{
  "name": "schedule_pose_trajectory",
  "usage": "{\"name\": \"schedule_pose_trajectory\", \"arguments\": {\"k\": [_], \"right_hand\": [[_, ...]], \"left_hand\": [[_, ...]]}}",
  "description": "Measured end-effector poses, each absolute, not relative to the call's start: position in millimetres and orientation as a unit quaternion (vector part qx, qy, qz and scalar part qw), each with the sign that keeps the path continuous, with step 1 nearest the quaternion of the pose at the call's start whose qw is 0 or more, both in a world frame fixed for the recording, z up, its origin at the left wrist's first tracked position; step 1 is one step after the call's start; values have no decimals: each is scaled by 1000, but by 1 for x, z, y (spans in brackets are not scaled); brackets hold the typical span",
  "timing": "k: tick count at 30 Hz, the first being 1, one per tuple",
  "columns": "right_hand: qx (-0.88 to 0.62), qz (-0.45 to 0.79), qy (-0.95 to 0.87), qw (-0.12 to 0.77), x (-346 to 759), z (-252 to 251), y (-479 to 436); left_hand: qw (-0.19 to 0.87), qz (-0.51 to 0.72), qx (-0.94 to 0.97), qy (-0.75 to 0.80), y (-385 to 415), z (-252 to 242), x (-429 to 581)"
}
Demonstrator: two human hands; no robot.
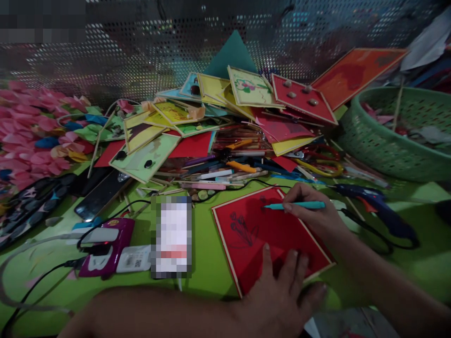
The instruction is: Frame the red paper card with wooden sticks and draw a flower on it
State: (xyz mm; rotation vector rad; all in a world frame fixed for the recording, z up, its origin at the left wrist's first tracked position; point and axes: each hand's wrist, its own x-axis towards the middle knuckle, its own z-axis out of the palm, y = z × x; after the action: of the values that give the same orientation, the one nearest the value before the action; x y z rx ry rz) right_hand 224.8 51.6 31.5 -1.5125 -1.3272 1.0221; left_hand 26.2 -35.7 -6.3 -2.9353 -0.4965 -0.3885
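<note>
A red card (282, 234) edged with pale sticks lies tilted on the green tabletop. Dark flower-like lines show on its left part, and a small dark mark is near its top. My right hand (312, 209) holds a teal pen (306, 205), its tip at that small mark. Spread over the card's lower edge, my left hand (278, 293) lies with fingers apart and holds nothing.
Behind the card are piled framed cards (252, 89), pens and sticks. A green basket (405, 136) and a blue glue gun (380, 211) are at right. A phone (172, 234), purple power strip (109, 249) and cables lie left, near pink paper flowers (31, 131).
</note>
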Motion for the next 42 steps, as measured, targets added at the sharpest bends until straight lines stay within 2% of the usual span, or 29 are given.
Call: {"name": "schedule_pose_trajectory", "arguments": {"k": [15,25,42], "right_hand": [[-611,407,-551,398,224,27,50],[-613,394,-562,390,221,29,51],[-613,376,-578,386,219,29,52]], "left_hand": [[78,-102,-979,-156,-35,-1,25],[75,-146,-970,-180,-37,-8,27],[80,-99,-980,-155,-36,-4,27]]}}
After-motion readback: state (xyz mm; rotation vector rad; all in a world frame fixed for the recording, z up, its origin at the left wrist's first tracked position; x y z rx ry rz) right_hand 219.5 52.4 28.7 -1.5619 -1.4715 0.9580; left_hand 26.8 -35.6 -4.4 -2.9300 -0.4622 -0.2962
